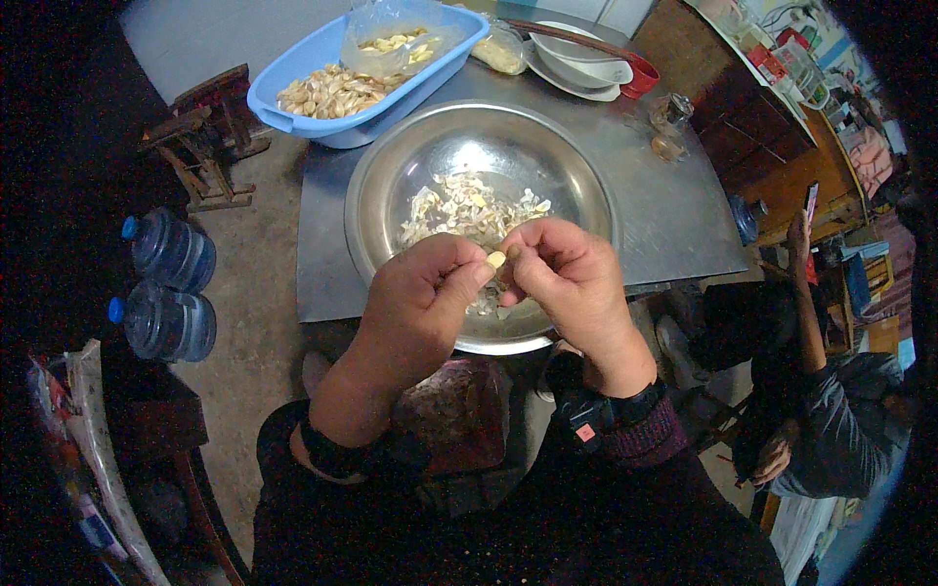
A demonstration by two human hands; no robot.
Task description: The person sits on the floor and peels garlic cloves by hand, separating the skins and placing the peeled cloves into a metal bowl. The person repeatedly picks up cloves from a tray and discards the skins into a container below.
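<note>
My left hand [425,297] pinches a pale yellow garlic clove [496,260] between thumb and forefinger. Close to the clove's other end, my right hand [570,284] has its thumb and forefinger brought together; whether a scrap of skin is between them is hard to see. Both hands are over the near half of a wide stainless steel basin [579,157]. Papery garlic skins [469,205] lie heaped in the basin, partly hidden by my hands. Beyond it, a blue plastic tub [293,126] holds unpeeled cloves [337,91] and a clear plastic bag with paler cloves [399,44].
The basin rests on a metal-topped table [330,271]. White bowls [579,62], a red ladle [640,77] and a glass jar [670,110] stand at the back right. Two water jugs [172,249] are on the floor at left. At right, a seated person [835,432] holds a phone.
</note>
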